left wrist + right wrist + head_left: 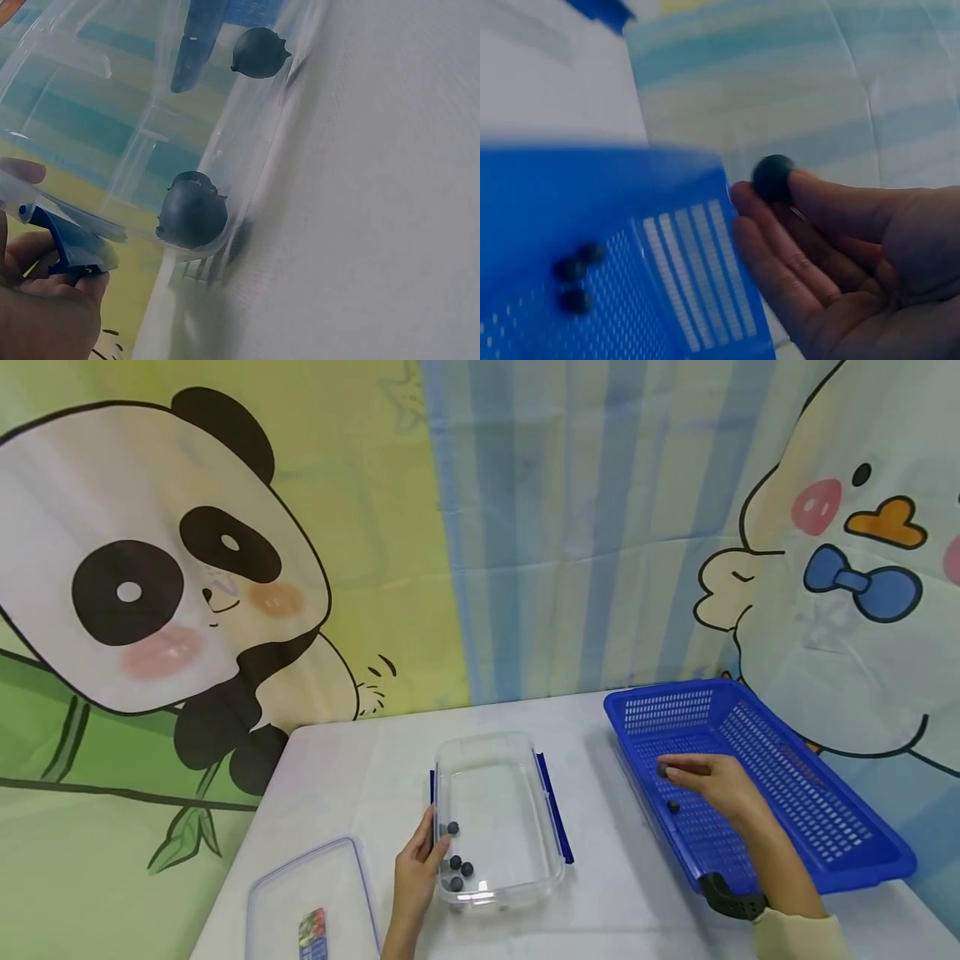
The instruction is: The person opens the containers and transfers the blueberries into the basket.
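Observation:
A blueberry point(773, 178) is pinched between the thumb and fingertips of my right hand point(716, 785), above the blue basket point(622, 727). Inside that basket lie dark blueberries point(571, 268), of which the head view shows just one. My left hand point(417, 864) grips the left wall of a clear plastic container point(501, 893), its fingers around the blue side latch point(75, 244). Several blueberries point(456, 862) sit in the container's near left part. From the left wrist, the berries point(193, 214) appear through the clear wall, partly overlapping one another.
A clear lid point(352, 852) with a colourful label point(312, 933) lies at the table's near left. On the container's right side, another blue latch point(555, 810) hangs outward. The basket has a black handle point(729, 900). Behind the white table point(390, 760) hangs a printed curtain point(525, 527).

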Tool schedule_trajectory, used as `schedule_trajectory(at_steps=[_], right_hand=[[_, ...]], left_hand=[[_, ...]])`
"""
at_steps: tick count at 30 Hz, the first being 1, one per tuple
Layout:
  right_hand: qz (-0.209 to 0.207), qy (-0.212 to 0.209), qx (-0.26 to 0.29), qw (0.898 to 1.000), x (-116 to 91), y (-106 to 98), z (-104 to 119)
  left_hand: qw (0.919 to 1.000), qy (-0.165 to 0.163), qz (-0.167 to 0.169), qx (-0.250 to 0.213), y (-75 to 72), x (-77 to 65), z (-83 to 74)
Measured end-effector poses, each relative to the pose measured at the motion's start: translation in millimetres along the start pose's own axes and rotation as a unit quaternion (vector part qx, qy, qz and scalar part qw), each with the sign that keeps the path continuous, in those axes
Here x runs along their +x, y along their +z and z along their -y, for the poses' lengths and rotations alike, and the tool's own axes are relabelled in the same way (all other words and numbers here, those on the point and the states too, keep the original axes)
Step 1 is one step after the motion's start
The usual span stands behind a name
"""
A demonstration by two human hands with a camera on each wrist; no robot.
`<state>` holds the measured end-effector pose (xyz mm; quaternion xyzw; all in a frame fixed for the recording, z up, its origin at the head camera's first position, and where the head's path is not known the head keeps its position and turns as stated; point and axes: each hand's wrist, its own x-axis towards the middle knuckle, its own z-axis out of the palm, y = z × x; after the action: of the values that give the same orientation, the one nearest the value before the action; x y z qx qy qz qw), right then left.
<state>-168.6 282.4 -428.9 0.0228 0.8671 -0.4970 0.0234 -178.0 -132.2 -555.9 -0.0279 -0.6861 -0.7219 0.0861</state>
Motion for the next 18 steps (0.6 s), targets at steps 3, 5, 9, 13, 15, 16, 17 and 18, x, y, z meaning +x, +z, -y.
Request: schedule_trajectory(at_steps=[3, 5, 9, 13, 15, 16, 17, 18], right_hand=[[0.012, 0.032, -0.041, 0.999, -7, -12, -16], [0.028, 0.045, -0.046, 0.998, -8, -16, -25], [0.067, 0.052, -0.008, 0.996, -6, -19, -39], [0.114, 0.046, 0.053, 0.991, -2, -19, -52], [0.14, 0.048, 0.083, 0.986, -1, -19, -60], [0.149, 0.053, 0.094, 0.983, 0, -19, -64], [0.16, 0.055, 0.104, 0.98, 0, -19, -67], [0.165, 0.059, 0.11, 0.978, 0, -18, -70]], left_hand=[[1.0, 0.0, -0.003, -0.005, 0.6, -0.4, 0.5], [0.9999, 0.002, -0.003, -0.013, 0.2, -0.2, 0.0], [0.9998, -0.001, -0.002, -0.018, -0.1, 0.3, -1.6], [0.9999, -0.007, 0.001, -0.01, 0.1, 0.2, -3.7], [0.9999, -0.01, 0.002, -0.008, 0.3, -0.2, -3.7], [0.9999, -0.012, 0.001, -0.008, 0.4, -0.4, -3.5], [0.9999, -0.015, 0.001, -0.008, 0.6, -0.5, -3.2], [0.9998, -0.017, 0.001, -0.008, 0.9, -0.7, -3.0]])
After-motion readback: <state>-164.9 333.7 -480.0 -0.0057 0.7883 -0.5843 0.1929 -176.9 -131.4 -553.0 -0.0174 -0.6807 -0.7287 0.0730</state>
